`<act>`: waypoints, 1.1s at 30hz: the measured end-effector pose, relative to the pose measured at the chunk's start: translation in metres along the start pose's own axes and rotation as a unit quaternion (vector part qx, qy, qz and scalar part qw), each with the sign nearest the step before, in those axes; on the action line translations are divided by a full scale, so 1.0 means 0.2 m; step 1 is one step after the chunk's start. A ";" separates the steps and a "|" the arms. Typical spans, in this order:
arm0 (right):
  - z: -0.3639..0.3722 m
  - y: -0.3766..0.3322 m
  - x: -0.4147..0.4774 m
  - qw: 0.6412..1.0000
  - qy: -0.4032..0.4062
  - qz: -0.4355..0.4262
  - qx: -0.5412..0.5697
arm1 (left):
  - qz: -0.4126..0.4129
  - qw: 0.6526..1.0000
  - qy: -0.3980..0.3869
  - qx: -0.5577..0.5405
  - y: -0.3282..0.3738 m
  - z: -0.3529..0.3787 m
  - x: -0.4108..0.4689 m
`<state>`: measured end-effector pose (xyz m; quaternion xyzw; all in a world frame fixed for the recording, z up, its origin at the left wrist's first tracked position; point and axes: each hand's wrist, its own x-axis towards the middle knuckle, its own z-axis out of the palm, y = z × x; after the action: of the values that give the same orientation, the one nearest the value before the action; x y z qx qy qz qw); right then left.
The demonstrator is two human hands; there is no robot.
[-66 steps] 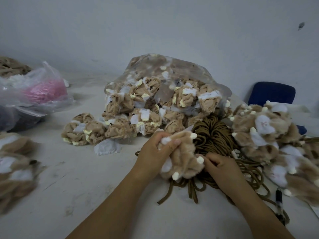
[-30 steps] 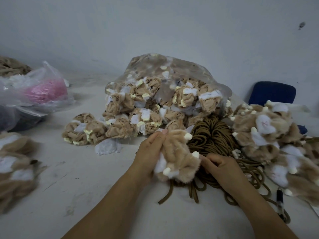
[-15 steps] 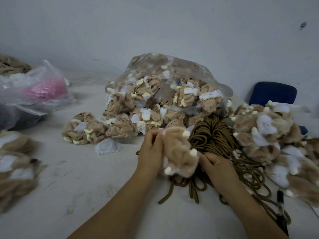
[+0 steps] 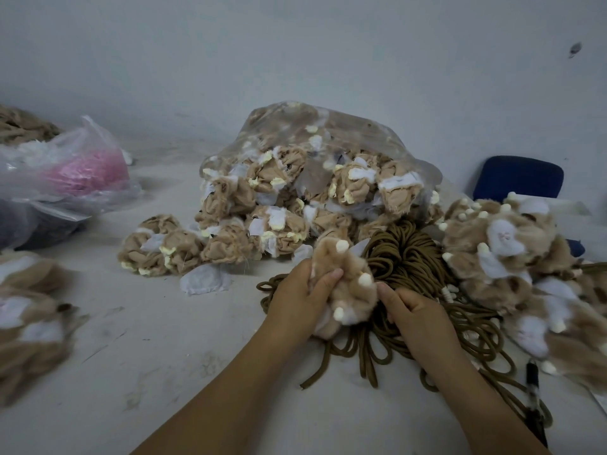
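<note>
Head view: left hand (image 4: 297,290) and right hand (image 4: 417,315) pinch plush toy (image 4: 346,285) over scuffed table (image 4: 157,356), grey wall (image 4: 295,60).

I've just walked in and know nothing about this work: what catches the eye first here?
In the middle, the left hand and the right hand grip a tan plush piece with small cream nubs. Behind it, a bulging clear bag spills tan fabric bundles, next to a coil of brown cord. A heap of plush toys fills the right edge.
</note>
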<state>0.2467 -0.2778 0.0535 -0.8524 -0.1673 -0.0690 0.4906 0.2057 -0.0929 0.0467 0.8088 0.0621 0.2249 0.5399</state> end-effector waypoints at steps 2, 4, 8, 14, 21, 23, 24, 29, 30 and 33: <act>-0.01 0.01 0.01 1.000 -0.001 -0.003 -0.009 | -0.013 0.999 0.013 -0.030 0.01 -0.03 0.00; -0.03 0.03 0.02 1.000 -0.003 -0.012 -0.021 | -0.019 0.997 0.027 -0.063 0.03 -0.06 0.01; -0.07 0.04 0.03 0.997 -0.024 -0.035 -0.072 | -0.011 0.995 0.049 -0.085 0.05 -0.10 0.01; -0.11 0.04 0.03 0.987 -0.064 -0.085 -0.117 | 0.009 0.997 0.007 -0.079 0.05 -0.11 0.00; -0.06 0.06 0.02 0.992 -0.068 -0.078 -0.079 | -0.004 0.995 -0.003 -0.103 0.04 -0.10 0.00; -0.05 0.06 0.03 0.991 -0.069 -0.078 -0.083 | 0.004 0.994 0.002 -0.108 0.03 -0.10 0.00; -0.06 0.06 0.03 0.991 -0.070 -0.076 -0.086 | 0.008 0.994 0.006 -0.106 0.03 -0.10 0.00; -0.07 0.06 0.03 0.992 -0.064 -0.066 -0.084 | 0.028 0.997 0.029 -0.069 0.04 -0.09 0.00; -0.07 0.06 0.03 0.992 -0.061 -0.067 -0.086 | 0.031 0.997 0.031 -0.065 0.05 -0.09 0.00; -0.07 0.04 0.02 0.991 -0.057 -0.065 -0.099 | 0.045 0.998 0.034 -0.036 0.05 -0.07 -0.01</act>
<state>0.2545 -0.2922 0.0545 -0.8864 -0.2424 -0.0684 0.3883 0.1957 -0.0851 0.0588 0.7830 0.0357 0.2781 0.5553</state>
